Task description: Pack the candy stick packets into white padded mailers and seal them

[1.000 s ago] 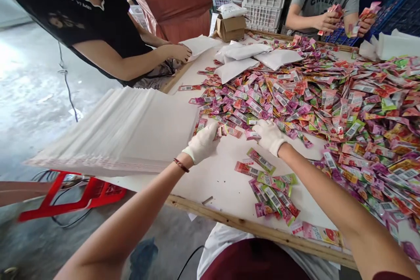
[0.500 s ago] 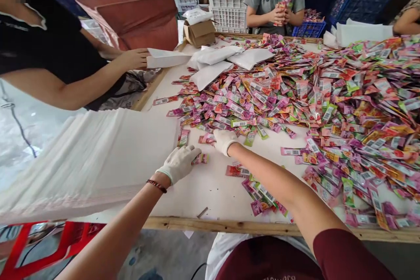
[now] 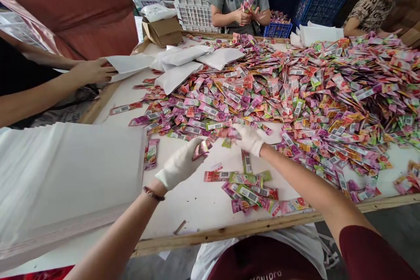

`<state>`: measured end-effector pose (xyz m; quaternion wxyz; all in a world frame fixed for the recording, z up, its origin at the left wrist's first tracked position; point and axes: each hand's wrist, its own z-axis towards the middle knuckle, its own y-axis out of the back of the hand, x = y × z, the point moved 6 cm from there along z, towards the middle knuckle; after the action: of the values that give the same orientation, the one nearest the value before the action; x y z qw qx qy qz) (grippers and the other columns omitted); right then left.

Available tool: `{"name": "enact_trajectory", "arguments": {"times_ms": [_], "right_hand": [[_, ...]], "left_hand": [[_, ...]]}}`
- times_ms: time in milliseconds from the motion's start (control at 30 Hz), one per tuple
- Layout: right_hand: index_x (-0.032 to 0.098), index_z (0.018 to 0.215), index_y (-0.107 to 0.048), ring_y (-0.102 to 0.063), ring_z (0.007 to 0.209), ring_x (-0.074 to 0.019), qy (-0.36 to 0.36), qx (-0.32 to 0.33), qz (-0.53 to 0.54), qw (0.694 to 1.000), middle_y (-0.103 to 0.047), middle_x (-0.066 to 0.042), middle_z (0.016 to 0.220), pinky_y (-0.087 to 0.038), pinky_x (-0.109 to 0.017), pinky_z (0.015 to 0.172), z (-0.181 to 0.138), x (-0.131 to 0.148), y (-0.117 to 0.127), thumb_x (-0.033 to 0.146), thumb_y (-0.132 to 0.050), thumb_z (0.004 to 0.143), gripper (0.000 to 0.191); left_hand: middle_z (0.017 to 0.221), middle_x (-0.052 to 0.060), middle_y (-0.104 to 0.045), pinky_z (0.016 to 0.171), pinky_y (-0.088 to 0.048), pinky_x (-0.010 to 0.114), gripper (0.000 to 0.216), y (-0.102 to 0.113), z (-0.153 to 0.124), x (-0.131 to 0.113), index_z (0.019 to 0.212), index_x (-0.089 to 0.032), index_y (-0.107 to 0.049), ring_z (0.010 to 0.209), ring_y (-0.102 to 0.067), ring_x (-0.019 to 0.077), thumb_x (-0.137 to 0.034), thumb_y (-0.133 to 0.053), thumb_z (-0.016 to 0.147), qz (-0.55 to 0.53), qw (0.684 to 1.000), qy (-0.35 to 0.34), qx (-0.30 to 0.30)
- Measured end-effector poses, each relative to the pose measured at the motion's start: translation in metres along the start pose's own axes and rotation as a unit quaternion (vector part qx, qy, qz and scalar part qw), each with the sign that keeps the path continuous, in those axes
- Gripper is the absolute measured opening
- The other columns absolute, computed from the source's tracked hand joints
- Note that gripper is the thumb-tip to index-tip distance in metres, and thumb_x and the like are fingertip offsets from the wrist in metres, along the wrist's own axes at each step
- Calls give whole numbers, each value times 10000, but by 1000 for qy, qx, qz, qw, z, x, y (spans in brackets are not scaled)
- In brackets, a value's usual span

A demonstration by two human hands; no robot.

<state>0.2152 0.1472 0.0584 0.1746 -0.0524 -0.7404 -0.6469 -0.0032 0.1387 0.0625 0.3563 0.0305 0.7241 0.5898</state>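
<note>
My left hand (image 3: 182, 162), in a white glove, is closed around a few shiny stick packets (image 3: 202, 148) just above the white table. To its right my right hand (image 3: 249, 138), gloved too, reaches the near edge of a large heap of colourful stick packets (image 3: 295, 92). A pinkish packet (image 3: 225, 133), smeared by motion, shows at its fingertips, which look closed on it. Between my forearms lies a smaller loose group of packets (image 3: 251, 192). One purple-green packet (image 3: 152, 154) rests left of my left hand.
A thick stack of white bags (image 3: 85, 170) covers the table's left side. Filled white bags (image 3: 183, 63) lie behind the heap, near a cardboard box (image 3: 162, 31). A person at left holds a white bag; another opposite holds packets. A wooden edge (image 3: 223, 232) borders the table.
The view has swung right. My left hand has lifted a little with its packets and turned. My right hand has shifted right along the heap's edge. The near loose group looks larger.
</note>
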Motion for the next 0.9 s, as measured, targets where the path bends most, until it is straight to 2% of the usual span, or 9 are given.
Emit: {"name": "enact_trajectory", "arguments": {"times_ms": [100,200,267,367,567,667,733,800,900], "right_hand": [[117,1317,-540,-625,1041,-242,-76,-22,-20,997,-669,-154,1203,-469,-327,895,18,-49,24,239,-579,878,457],[150,1276,-587,-648,1024,-230,-99,-6,-31,995,-695,-129,1189,-474,-294,885,38,-76,32,197,-579,860,419],[184,1232,-620,-661,1005,-213,-102,12,-35,994,-715,-99,1162,-476,-267,867,45,-86,29,165,-585,847,387],[190,1236,-610,-666,1015,-211,-112,32,-46,992,-714,-104,1163,-473,-265,862,49,-95,19,138,-581,844,396],[149,1189,-602,-675,986,-242,-123,57,-62,989,-706,-152,1117,-483,-304,825,37,-86,1,148,-583,838,352],[150,1143,-621,-674,960,-249,-114,68,-61,989,-709,-149,1060,-488,-316,817,13,-73,-7,185,-608,829,316],[161,1172,-612,-642,1040,-258,-106,62,-61,991,-682,-152,1128,-481,-332,864,-6,-66,-9,225,-610,839,339],[179,1201,-604,-566,1167,-287,-99,21,-77,992,-606,-161,1275,-454,-381,942,-23,-65,-3,281,-612,845,371],[176,1128,-643,-462,1268,-344,-74,-85,-105,988,-510,-164,1404,-368,-488,1051,-35,-68,23,331,-633,827,339]], "left_hand": [[987,70,-671,759,-456,325,225,-15,51,-60,1063,-224,-598,865,-632,217,-294,-533,859,43,997,-67,25],[1101,130,-661,854,-426,390,293,-37,104,-109,1162,-191,-599,1010,-619,278,-257,-516,888,151,982,-108,19],[1158,166,-642,893,-404,424,372,-51,130,-124,1219,-161,-584,1067,-599,319,-302,-571,875,202,973,-105,22],[1166,185,-636,879,-399,439,379,-66,149,-124,1180,-144,-613,1053,-602,340,-341,-616,856,221,970,-97,39],[1129,183,-652,876,-400,442,291,-75,129,-114,1133,-137,-647,1028,-613,331,-230,-599,861,224,967,-101,70],[1093,176,-665,862,-410,438,265,-80,106,-121,1090,-131,-672,1017,-615,319,-118,-516,875,225,963,-123,87],[1089,184,-661,863,-412,447,284,-82,91,-126,1026,-127,-694,1030,-607,321,-71,-453,886,233,958,-143,88],[1125,202,-642,886,-413,460,289,-84,81,-132,973,-118,-706,1074,-588,332,-61,-434,893,250,951,-166,78],[1155,209,-617,909,-432,444,268,-89,77,-138,962,-103,-700,1097,-581,324,-29,-461,866,267,945,-170,87]]}}
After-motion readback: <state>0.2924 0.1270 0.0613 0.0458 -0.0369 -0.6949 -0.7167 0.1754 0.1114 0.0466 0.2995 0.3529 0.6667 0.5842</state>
